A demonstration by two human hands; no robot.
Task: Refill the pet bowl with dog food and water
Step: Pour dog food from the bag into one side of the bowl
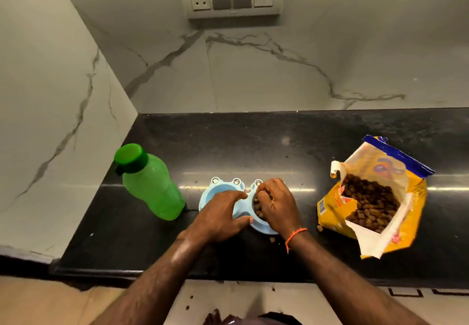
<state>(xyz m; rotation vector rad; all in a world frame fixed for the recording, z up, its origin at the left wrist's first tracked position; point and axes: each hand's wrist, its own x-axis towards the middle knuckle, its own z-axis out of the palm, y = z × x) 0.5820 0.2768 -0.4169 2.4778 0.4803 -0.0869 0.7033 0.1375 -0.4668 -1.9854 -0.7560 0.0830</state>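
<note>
Our left hand (pixel 220 213) steadies the pet bowl (pixel 241 206) on the surface (pixel 253 144), fingers spread flat. Our right hand (pixel 278 204) curls around kibble (pixel 257 208) above its right compartment; we should release low so nothing scatters.

We see a black polished stone worktop (pixel 253 142) running into a corner of marble-look wall, its front edge towards us. On it, at the left, stands a green plastic bottle (pixel 152 185) with a green cap, upright. Near the middle sits a light blue double pet bowl (pixel 241 209), its right well holding brown kibble. To the right, well apart from the bowl, lies a torn-open yellow and blue dog food bag (pixel 375 197), its mouth showing kibble. We spot a few loose kibble pieces (pixel 320 228) on the worktop just beside the bag's lower left corner and near the bowl's front
</note>
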